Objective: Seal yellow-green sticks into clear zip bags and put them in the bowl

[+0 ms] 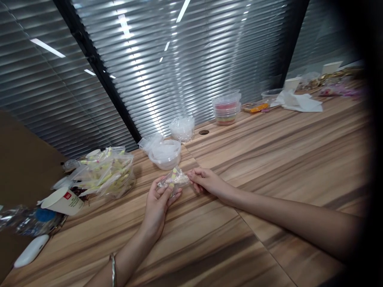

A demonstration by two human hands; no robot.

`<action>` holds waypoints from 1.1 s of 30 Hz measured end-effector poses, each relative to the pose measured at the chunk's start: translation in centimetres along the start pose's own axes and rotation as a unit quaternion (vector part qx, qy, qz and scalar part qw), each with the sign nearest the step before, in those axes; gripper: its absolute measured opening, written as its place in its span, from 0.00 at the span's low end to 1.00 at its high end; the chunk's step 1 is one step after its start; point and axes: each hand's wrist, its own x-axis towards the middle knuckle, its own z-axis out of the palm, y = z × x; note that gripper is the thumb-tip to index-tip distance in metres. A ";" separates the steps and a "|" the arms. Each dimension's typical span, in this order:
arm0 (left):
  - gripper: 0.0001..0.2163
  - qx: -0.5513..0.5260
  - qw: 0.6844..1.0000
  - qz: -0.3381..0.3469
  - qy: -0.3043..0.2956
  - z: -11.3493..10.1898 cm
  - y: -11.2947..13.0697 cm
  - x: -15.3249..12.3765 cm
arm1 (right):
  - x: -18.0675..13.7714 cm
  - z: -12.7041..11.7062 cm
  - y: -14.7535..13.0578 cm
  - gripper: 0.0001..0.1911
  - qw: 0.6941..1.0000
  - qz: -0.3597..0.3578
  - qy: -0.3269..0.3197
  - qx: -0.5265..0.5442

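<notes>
Between my two hands, just above the wooden table (209, 235), is a small clear plastic bag (175, 178) with something yellow and whitish inside. My left hand (160, 197) grips the bag's lower left side, thumb on top. The fingertips of my right hand (203, 181) pinch its right edge. What exactly lies in the bag is too small to make out. Right behind the bag stands a round clear plastic tub (165, 155) with clear bags in it. To the left, a heap of similar bags with yellow contents (115, 175) fills a clear holder.
A paper cup (63, 200) lies tilted at the left, near a white computer mouse (31, 251). Along the back are clear bowls in wrap (182, 128), stacked tubs (226, 107), an orange item (259, 107) and white tissue (295, 100). Blinds (191, 59) stand behind the table.
</notes>
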 end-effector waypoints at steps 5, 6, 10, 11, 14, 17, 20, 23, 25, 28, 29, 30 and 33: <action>0.19 0.047 0.998 0.016 -0.027 0.0 -0.1 0.1 | 0.0 0.2 -0.2 0.22 0.999 -0.011 -0.005 0.033; 0.18 0.057 0.997 0.022 -0.036 0.0 -0.2 0.2 | 0.0 0.2 -0.2 0.22 0.999 -0.011 0.001 0.043; 0.17 0.079 0.995 0.030 -0.060 -0.3 -0.5 0.3 | 0.0 0.2 0.1 0.21 0.997 -0.007 0.023 0.071; 0.16 0.080 0.994 0.031 -0.066 -0.4 -0.6 0.3 | 0.0 0.2 0.1 0.20 0.997 -0.008 0.029 0.071; 0.15 0.082 0.993 0.035 -0.078 -0.5 -0.7 0.4 | -0.2 0.2 0.2 0.18 0.996 -0.006 0.053 0.076; 0.15 0.092 0.992 0.029 -0.079 -0.5 -0.7 0.4 | -0.3 0.2 0.1 0.15 0.993 -0.002 0.078 0.092; 0.17 0.090 0.993 0.018 -0.080 -0.3 -0.5 0.3 | -0.2 0.0 0.1 0.13 0.991 -0.025 0.105 0.076; 0.19 0.088 0.993 0.015 -0.073 -0.2 -0.3 0.2 | 0.0 -0.3 0.4 0.11 0.990 -0.055 0.119 0.041; 0.19 0.090 0.993 0.014 -0.071 -0.2 -0.3 0.2 | 0.0 -0.3 0.5 0.10 0.989 -0.069 0.125 0.028; 0.19 0.086 0.993 0.005 -0.074 -0.2 -0.3 0.2 | -0.1 -0.2 0.3 0.09 0.986 -0.082 0.140 0.031; 0.19 0.087 0.993 0.000 -0.075 -0.2 -0.3 0.2 | -0.1 -0.1 0.1 0.09 0.985 -0.085 0.145 0.036; 0.20 0.088 0.993 -0.004 -0.076 -0.2 -0.2 0.2 | -0.2 0.0 0.0 0.09 0.984 -0.088 0.150 0.043; 0.21 0.099 0.991 -0.019 -0.083 -0.1 -0.1 0.1 | -0.4 0.3 -0.4 0.10 0.981 -0.087 0.162 0.064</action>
